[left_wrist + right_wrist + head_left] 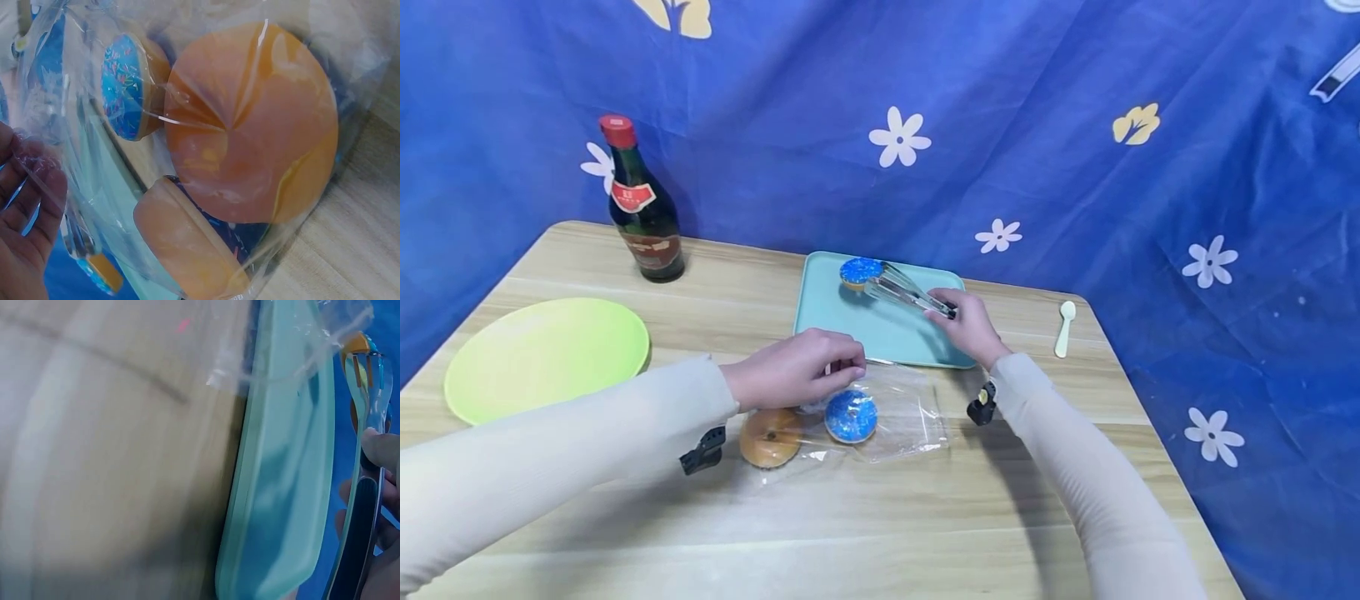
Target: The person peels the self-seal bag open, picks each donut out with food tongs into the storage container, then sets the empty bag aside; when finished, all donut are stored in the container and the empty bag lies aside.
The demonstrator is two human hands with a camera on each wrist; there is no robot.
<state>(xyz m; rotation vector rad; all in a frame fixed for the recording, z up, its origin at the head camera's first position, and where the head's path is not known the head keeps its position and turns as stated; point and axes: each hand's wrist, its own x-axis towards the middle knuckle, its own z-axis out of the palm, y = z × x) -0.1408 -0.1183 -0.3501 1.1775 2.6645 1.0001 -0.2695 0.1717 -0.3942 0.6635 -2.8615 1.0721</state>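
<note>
Lying at the frame's centre, the tray (pixel 895 333) could shift if the clear bag (pixel 913 412) below, with doughnuts (pixel 842 427) inside, is tugged by the left hand (pixel 805 371) pinching its edge. The right hand (pixel 967 327) clamps tongs (pixel 901 292) around a blue doughnut (pixel 859 271), upper centre; slackening could drop it.

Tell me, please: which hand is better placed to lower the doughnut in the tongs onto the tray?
Probably the right hand: it holds the tongs, with the blue doughnut at their tips over the tray. The left hand holds the plastic bag.
</note>
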